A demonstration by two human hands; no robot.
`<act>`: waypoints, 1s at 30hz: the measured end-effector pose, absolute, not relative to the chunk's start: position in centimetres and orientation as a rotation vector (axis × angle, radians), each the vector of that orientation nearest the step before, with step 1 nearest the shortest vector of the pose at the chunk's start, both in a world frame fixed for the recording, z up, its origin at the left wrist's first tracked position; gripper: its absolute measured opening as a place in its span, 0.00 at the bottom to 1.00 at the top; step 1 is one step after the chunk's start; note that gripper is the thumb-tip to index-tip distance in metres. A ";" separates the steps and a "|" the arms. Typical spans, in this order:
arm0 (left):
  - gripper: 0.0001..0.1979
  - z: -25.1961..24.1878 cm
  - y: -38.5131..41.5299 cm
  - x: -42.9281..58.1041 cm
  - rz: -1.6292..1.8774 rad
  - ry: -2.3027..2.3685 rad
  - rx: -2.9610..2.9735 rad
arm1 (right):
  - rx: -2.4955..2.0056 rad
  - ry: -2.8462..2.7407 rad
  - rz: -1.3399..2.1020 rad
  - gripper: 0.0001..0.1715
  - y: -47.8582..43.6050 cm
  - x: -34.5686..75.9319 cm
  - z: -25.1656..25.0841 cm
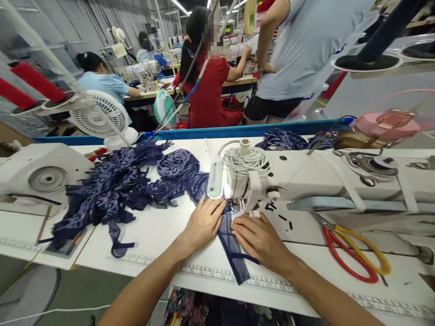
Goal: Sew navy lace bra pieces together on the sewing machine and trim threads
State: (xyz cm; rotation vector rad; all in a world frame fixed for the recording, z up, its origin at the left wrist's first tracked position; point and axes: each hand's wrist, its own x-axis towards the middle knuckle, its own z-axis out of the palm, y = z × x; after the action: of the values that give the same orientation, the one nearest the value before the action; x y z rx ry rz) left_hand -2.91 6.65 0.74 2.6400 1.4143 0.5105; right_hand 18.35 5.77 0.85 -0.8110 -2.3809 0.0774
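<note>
A sheer navy fabric piece (pixel 238 267) with darker bands runs under the presser foot of a white sewing machine (pixel 246 190). Flat on the fabric, just left of the foot, lies my left hand (pixel 205 222), fingers stretched toward the needle area. My right hand (pixel 260 235) rests at the fabric's right edge, in front of the machine head, its fingers extended leftward and slightly bent; its thumb is mostly hidden. Beyond my left hand, more sheer navy cloth (pixel 199 185) continues to a rolled patterned bundle (pixel 178 164).
A heap of navy patterned pieces (pixel 108 185) covers the table's left part. Scissors (pixel 353 249) with red and yellow handles lie at right, near a pink-lidded jug (pixel 384 124). A white fan (pixel 100 113) stands behind the heap. Several people work beyond the blue-edged table.
</note>
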 end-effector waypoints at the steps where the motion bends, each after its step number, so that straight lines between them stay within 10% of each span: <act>1: 0.21 0.8 6.2 -3.1 0.511 1.417 2.641 | -0.806 -2.369 0.077 0.10 5.7 18.3 0.8; 16: 0.16 2.3 4.9 -4.9 0.941 2.354 1.457 | -0.676 -2.370 0.036 0.09 5.8 17.9 1.3; 26: 0.11 5.9 -0.1 -10.5 1.147 2.034 1.357 | -0.652 -2.296 0.064 0.11 5.3 17.9 1.5; 30: 0.10 11.7 -5.8 -10.7 0.696 1.566 1.565 | -0.628 -2.198 0.445 0.17 3.2 16.5 4.5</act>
State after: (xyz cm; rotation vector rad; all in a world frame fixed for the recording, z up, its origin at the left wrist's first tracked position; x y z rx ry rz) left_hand -10.71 -5.76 11.67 1.5648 1.5657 0.6956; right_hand 16.49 3.18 4.47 -0.6276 -2.1982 0.4451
